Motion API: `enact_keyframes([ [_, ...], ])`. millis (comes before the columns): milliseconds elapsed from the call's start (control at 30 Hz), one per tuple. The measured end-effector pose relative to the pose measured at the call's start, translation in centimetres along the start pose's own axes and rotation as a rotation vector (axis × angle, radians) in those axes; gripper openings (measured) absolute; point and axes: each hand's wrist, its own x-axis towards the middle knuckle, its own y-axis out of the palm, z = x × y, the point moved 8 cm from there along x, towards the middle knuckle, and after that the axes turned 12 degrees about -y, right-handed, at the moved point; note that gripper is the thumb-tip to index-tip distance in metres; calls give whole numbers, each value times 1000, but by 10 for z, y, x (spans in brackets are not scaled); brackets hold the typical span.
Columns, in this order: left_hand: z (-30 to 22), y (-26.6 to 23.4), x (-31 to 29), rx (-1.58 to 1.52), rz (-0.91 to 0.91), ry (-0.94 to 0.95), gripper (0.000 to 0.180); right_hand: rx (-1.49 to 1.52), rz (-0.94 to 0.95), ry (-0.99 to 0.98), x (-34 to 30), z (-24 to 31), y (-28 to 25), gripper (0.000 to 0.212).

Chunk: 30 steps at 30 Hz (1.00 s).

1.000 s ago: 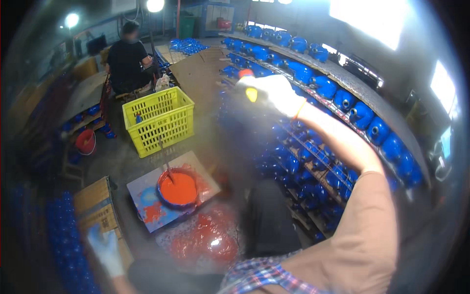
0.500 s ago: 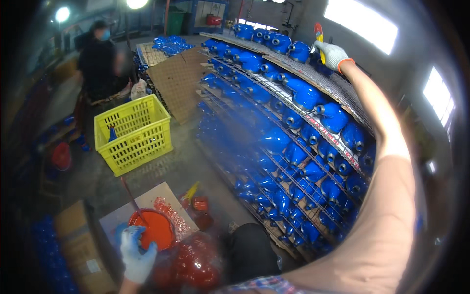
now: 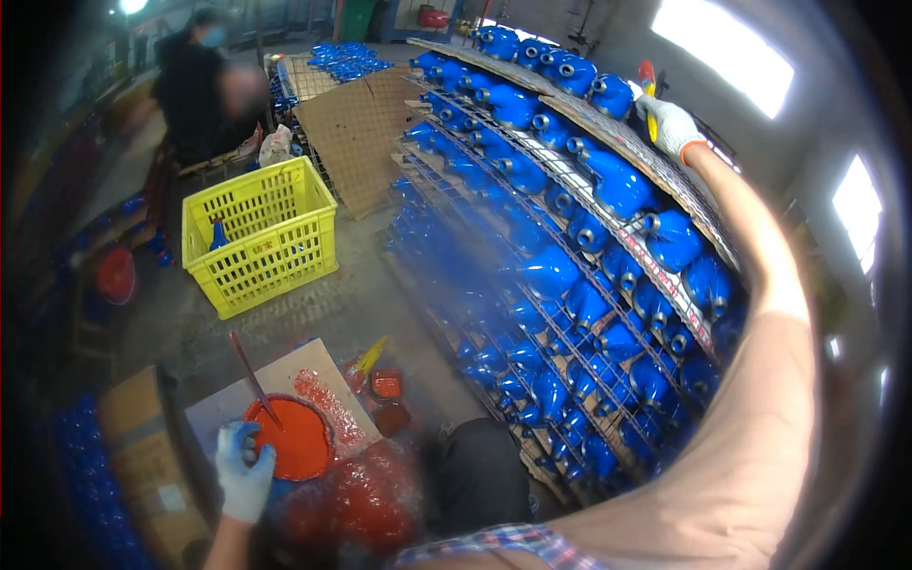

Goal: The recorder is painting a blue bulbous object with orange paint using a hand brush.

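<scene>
Where fingers (image 3: 665,116) close: brush (image 3: 648,84).

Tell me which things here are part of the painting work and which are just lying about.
In use: right hand with brush at the blue parts on the rack; left hand at the red paint bowl.
Lying about: yellow crate, cardboard box, mesh panel.

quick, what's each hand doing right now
Left hand: gloved, at the rim of the bowl of orange paint; grip cannot be told.
Right hand: gloved, closed on a yellow-handled tool above the rack.
</scene>
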Motion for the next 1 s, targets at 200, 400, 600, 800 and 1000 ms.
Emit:
enact_keyframes([
  [200, -28, -7, -40, 33, 65, 127, 26, -178, -38, -459, -37, 81, -19, 13],
  [400, -52, -33, -99, 81, 82, 345, 27, 292, -155, -700, -111, 262, -70, 4],
  [600, -55, -39, -118, -134, 144, 363, 28, 357, -137, -584, -189, 384, -37, 25],
  [800, -50, -48, -135, -57, 216, 659, 55, 1479, 391, -434, -271, 522, 87, 33],
  [1000, 5, -22, -190, -1180, 947, -325, 75, 1565, 439, -107, -319, 546, 184, 24],
])
